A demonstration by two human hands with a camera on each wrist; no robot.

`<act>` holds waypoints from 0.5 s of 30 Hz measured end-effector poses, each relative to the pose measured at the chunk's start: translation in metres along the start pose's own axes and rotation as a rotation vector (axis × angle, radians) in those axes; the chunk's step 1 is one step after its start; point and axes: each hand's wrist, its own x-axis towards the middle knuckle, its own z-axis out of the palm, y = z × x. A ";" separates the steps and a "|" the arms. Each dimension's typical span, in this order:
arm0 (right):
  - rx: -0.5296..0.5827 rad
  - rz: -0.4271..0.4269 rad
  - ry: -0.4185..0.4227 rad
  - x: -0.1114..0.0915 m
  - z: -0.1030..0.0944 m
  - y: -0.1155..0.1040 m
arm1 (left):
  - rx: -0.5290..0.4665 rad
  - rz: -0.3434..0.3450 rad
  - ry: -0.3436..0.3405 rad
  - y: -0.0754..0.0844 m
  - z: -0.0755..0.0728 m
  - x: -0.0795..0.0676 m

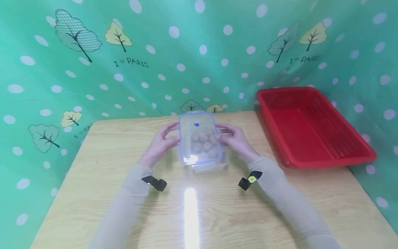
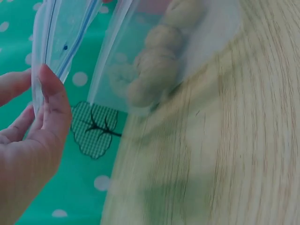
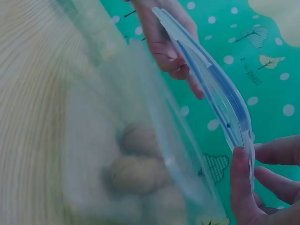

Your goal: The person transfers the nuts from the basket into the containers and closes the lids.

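Note:
Above a clear plastic container [image 1: 214, 167], both hands hold its transparent lid [image 1: 188, 126], which has a blue seal round the edge. My left hand [image 1: 160, 141] pinches the lid's left side between thumb and fingers. On the right side, my right hand [image 1: 234, 138] pinches it the same way. The lid [image 3: 220, 89] is apart from the container's rim in the right wrist view. Several round tan things [image 2: 161, 61], like walnuts, lie inside the container [image 2: 108, 75], and in the head view they show through the lid.
A red plastic basket [image 1: 308, 129] with slotted sides stands at the right of the wooden table [image 1: 124, 145]. Behind the table hangs a green dotted cloth [image 1: 186, 45]. Small black cameras [image 1: 159, 184] are strapped to both wrists.

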 end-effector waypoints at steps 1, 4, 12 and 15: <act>-0.017 -0.002 0.003 -0.001 -0.003 0.001 | 0.020 0.003 -0.001 -0.001 0.003 0.002; -0.049 -0.003 0.016 -0.004 -0.010 0.005 | 0.061 -0.001 -0.007 -0.003 0.012 0.009; -0.119 0.030 0.028 -0.005 -0.021 0.016 | 0.084 -0.064 0.007 -0.007 0.027 0.016; -0.140 0.038 0.021 -0.005 -0.023 0.018 | 0.087 -0.079 0.014 -0.008 0.030 0.017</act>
